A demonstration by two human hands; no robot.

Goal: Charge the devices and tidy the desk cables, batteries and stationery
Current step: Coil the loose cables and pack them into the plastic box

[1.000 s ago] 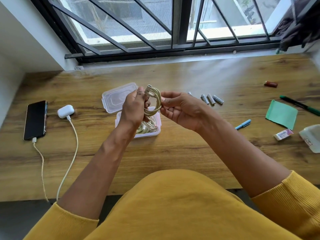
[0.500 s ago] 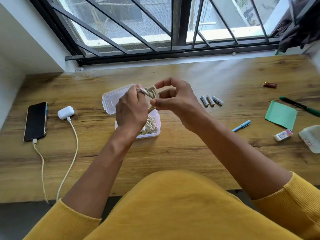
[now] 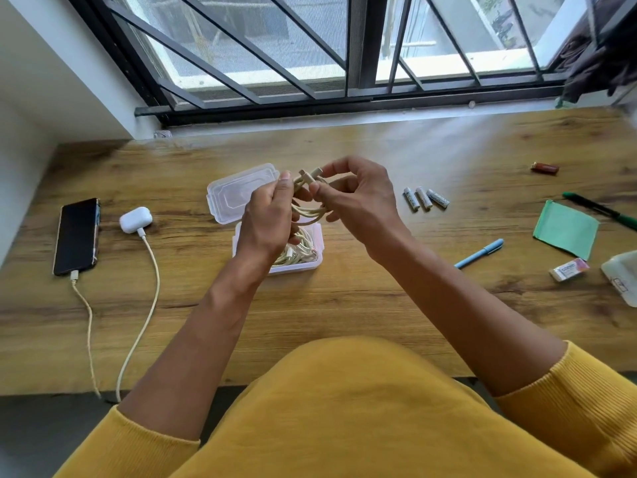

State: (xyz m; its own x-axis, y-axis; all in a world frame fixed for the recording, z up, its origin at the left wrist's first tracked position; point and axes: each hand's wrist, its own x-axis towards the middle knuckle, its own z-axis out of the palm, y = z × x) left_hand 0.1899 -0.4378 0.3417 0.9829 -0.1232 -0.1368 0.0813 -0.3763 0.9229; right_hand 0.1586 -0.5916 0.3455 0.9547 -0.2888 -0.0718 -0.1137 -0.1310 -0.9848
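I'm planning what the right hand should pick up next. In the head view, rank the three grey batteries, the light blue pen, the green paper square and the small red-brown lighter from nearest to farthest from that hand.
1. Three grey batteries, just right of the right hand.
2. Light blue pen, right and nearer the person.
3. Small red-brown lighter at far right and green paper square at right: too close to call.

You've got the cream coiled cable lifted over the clear box, which holds more cable; its lid lies just behind. Phone and earbud case sit plugged in at left. Three batteries, blue pen, green pen and eraser lie right.
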